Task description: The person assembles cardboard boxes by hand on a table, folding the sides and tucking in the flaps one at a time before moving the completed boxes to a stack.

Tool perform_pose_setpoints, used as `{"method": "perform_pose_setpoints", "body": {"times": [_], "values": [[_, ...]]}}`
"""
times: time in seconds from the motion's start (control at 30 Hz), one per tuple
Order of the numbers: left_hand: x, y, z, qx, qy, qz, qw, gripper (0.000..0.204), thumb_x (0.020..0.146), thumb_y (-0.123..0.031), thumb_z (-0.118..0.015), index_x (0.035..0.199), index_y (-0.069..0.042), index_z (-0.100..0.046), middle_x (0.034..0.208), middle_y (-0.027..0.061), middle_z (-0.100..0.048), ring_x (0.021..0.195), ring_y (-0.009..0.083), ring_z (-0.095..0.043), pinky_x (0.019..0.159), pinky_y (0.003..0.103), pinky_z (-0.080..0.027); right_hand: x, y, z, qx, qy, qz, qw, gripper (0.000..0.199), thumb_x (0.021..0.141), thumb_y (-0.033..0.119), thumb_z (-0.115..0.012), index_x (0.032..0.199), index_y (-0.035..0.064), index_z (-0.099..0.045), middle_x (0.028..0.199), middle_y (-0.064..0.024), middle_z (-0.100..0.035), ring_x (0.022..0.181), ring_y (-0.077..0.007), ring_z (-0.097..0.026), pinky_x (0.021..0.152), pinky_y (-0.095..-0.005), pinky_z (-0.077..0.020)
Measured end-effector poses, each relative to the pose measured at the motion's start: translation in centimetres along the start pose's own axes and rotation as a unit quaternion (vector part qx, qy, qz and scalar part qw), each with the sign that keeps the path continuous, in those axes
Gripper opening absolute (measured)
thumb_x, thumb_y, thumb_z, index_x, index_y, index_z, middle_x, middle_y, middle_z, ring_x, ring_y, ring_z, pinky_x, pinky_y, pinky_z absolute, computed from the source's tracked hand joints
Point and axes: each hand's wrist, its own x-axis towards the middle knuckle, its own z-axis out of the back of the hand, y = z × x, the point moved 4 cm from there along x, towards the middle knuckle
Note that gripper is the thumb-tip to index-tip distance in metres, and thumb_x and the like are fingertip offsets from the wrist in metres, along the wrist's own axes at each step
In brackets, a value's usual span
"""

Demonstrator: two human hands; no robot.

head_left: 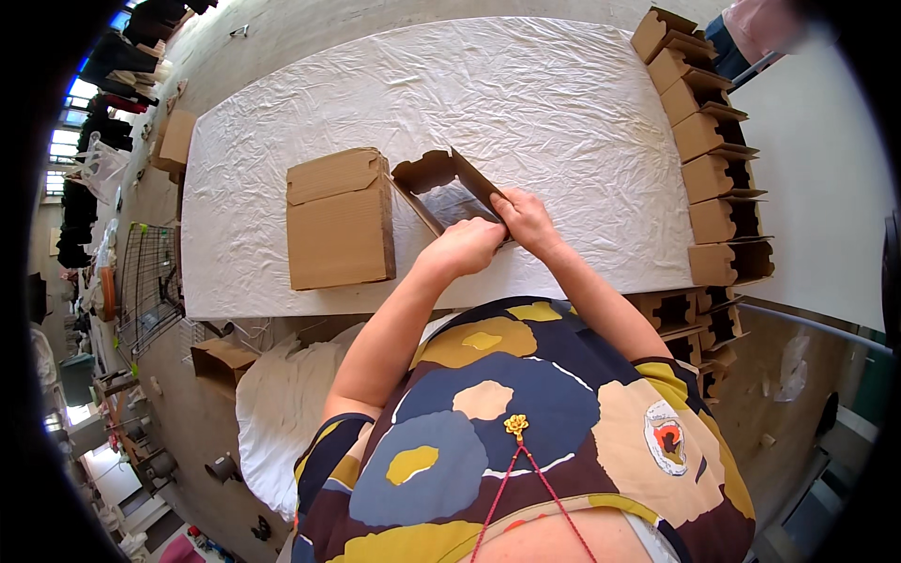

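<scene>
A brown cardboard box [435, 167] stands open at the table's near edge, tilted at an angle, with its notched flaps up. Grey, glossy material [454, 205], perhaps plastic wrap, shows inside it. My left hand [472, 246] is closed at the box's near end, its fingertips partly hidden by the cardboard. Along the box's right wall, my right hand [527, 221] grips the edge with thumb and fingers. Left of the open box lies a stack of flat, folded cardboard boxes [338, 220].
White wrinkled cloth [563, 103] covers the table. Several open cardboard boxes [709, 178] line its right end, and more are stacked below. A wire rack [150, 281] stands at the left. Another person [751, 38] is at the far right.
</scene>
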Motion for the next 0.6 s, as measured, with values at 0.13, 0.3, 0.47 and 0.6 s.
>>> {"method": "perform_pose_setpoints", "body": {"times": [0.13, 0.3, 0.47, 0.6], "values": [[0.6, 0.2, 0.7, -0.102, 0.032, 0.009, 0.994, 0.024, 0.086, -0.002, -0.053, 0.107, 0.000, -0.064, 0.092, 0.0203, -0.071, 0.082, 0.0333, -0.071, 0.070, 0.043, -0.057, 0.1, -0.3, -0.1, 0.009, -0.010, -0.010, 1.000, 0.036, 0.098, 0.034, -0.053, 0.091, 0.0011, -0.066, 0.086, -0.0228, -0.066, 0.082, -0.0424, -0.062, 0.072, -0.0474, -0.0468], [1.6, 2.0, 0.7, -0.147, 0.031, 0.049, 0.987, 0.021, 0.085, -0.004, -0.058, 0.105, 0.002, -0.063, 0.089, 0.0191, -0.071, 0.078, 0.0309, -0.072, 0.060, 0.040, -0.058, 0.2, -0.4, -0.2, -0.001, -0.005, 0.006, 1.000, 0.037, 0.099, 0.035, -0.052, 0.093, 0.0015, -0.067, 0.089, -0.0224, -0.067, 0.085, -0.0431, -0.062, 0.074, -0.0468, -0.0472], [2.4, 2.0, -0.4, 0.029, -0.098, 0.092, 0.991, 0.035, 0.082, -0.008, -0.070, 0.115, -0.003, -0.059, 0.108, 0.0161, -0.066, 0.101, 0.0354, -0.067, 0.077, 0.044, -0.058, 0.2, -0.3, -0.1, -0.002, 0.010, -0.010, 1.000, 0.036, 0.099, 0.033, -0.051, 0.097, 0.0020, -0.069, 0.095, -0.0228, -0.068, 0.090, -0.0432, -0.063, 0.078, -0.0473, -0.0489], [0.8, 0.1, 0.0, 0.082, -0.176, 0.080, 0.978, 0.043, 0.079, -0.013, -0.076, 0.117, -0.006, -0.059, 0.122, 0.0125, -0.057, 0.111, 0.0335, -0.059, 0.082, 0.044, -0.057, 0.1, -0.2, 0.4, -0.017, -0.003, -0.024, 1.000, 0.033, 0.099, 0.031, -0.050, 0.100, 0.0031, -0.069, 0.101, -0.0236, -0.068, 0.096, -0.0431, -0.063, 0.083, -0.0483, -0.0486]]}}
